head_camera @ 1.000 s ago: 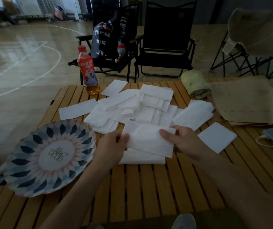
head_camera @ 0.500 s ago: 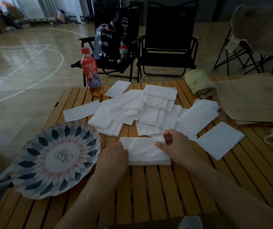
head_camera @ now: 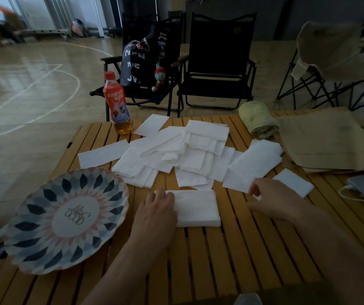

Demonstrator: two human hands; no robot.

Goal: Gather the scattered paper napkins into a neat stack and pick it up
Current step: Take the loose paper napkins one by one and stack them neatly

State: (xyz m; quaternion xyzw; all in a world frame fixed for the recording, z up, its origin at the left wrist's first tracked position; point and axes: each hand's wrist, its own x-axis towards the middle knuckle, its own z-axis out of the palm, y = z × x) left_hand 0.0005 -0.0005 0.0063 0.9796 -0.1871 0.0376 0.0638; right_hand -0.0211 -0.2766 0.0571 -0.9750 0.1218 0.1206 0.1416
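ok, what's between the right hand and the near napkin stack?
Only bare table slats, head view; the right hand sits apart from the napkin stack.

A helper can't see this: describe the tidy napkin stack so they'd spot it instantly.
On the wooden slat table, look just right of the patterned plate. Nearer the person than the loose napkin heap lies the tidy napkin stack, the left hand resting on its left edge. Unlike its neighbours, it is squared up and layered.

Beyond the slatted wooden table [head_camera: 231, 249], the floor [head_camera: 33, 84] looks glossy; on the table lie matt, soft paper napkins [head_camera: 176, 150] and a patterned plate [head_camera: 66, 219].
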